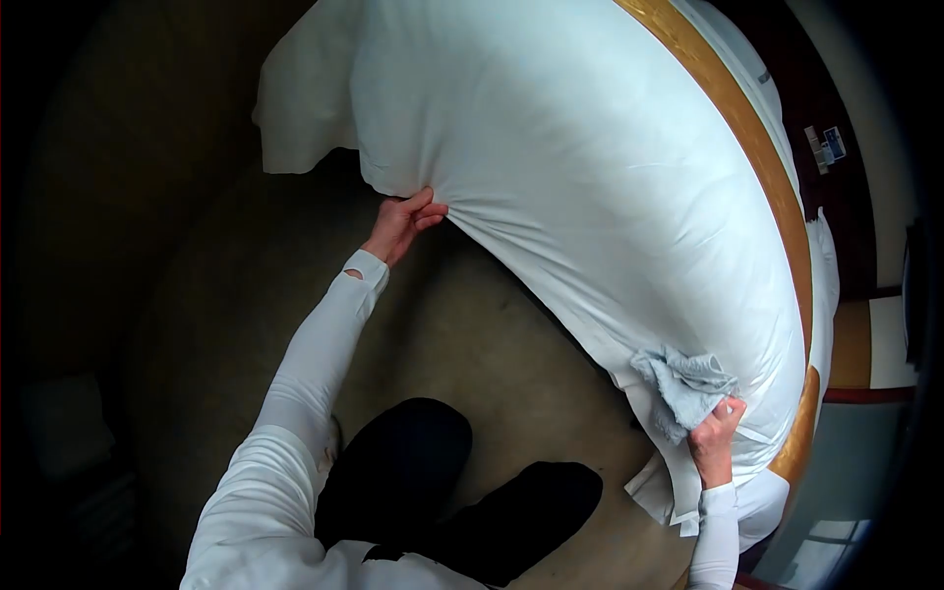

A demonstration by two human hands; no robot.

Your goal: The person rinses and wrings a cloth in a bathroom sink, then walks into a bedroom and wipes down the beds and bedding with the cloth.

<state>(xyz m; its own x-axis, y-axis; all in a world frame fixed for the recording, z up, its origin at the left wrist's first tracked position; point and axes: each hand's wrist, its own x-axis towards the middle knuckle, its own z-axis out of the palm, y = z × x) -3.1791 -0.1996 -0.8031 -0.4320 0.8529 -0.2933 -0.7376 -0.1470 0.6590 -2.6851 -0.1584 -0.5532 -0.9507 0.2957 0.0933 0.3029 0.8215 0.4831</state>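
Note:
A large white bed cover (570,167) spreads over the bed, its near edge hanging towards the floor. My left hand (401,224) pinches that edge between thumb and fingers, and creases fan out from the grip. Near the lower right corner of the bed, my right hand (716,433) is closed on a crumpled pale blue cloth (683,383). The cloth lies against the cover's edge. Whether the right fingers also grip some of the cover is hidden.
A gold band (752,123) runs along the cover's far side. Beyond it is a dark panel (855,206) with small cards (834,146) on it. Brownish floor (501,364) lies below, with my dark-clothed knees (398,472) in front. A pale, dim object (69,423) stands at the left.

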